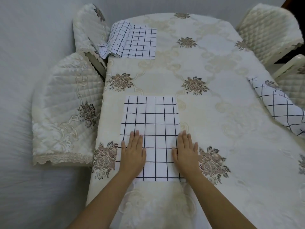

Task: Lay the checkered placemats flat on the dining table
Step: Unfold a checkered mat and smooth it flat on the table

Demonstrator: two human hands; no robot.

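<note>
Cream floral tablecloth (214,113) | left hand (132,152), right hand (185,152) flat, fingers (137,137) straight, on placemat (150,116) | floor (24,96) perhaps carpet

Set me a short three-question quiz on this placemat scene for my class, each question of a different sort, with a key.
1. True or false: the left hand and the right hand both rest with straight fingers on the near placemat.
2. How many checkered placemats are in view? A two; B three; C four.
3. Short answer: which placemats are not yet flat?
Key: 1 true. 2 B. 3 the far left placemat, curled over at its left side, and the right placemat, partly rolled.
</note>
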